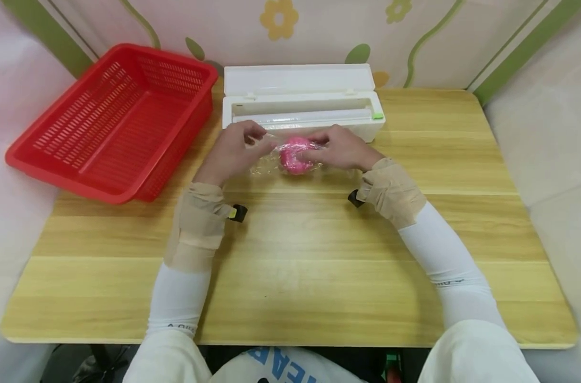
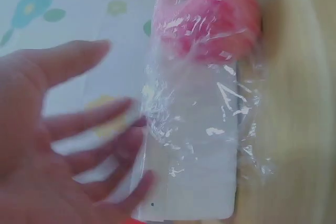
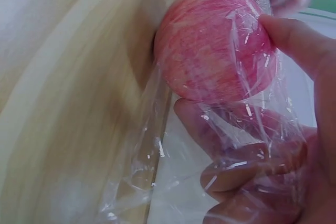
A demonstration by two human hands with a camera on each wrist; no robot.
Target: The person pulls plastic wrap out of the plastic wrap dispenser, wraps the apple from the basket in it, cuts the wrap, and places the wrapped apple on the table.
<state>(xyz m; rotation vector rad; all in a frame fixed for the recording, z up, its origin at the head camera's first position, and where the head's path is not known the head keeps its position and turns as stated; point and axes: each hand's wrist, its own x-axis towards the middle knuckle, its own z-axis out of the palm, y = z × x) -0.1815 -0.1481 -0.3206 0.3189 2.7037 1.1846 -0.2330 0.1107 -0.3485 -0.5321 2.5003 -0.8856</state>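
A round apple (image 3: pixel 210 45), streaked pink and red over a smooth skin, sat inside crinkled clear film (image 2: pixel 184 135) above the table (image 1: pixel 295 239), directly in front of a long white box. The right-hand grip (image 1: pixel 338 148) grasped the wrapped fruit, thumb on one side and bent fingers beneath the film. The left-hand grip (image 1: pixel 237 151) was released, its fingers spread and slightly bent beside the loose end of the wrap.

The film was glossy and thin, broken into sharp creases that threw white glints; it clung tightly over the apple and trailed off in limp folds. The white box (image 1: pixel 367 132) was smooth and rectangular, its lid (image 1: pixel 300 80) raised, with a pale cylindrical roll (image 1: pixel 314 117) lying lengthwise inside. At the left stood a red plastic basket (image 1: pixel 175 143) with slotted sides. The table had long yellowish wood grain and rounded corners. Tan wraps (image 1: pixel 201 213) bound both wrists over white sleeves (image 1: pixel 180 298).

The film partly veiled the right fingers, and the left ones were blurred in their wrist view, so whether they touched the film could not be told. Nor was it clear whether the apple touched the table. Blue lettering (image 1: pixel 283 364) on the clothing was cut off below.
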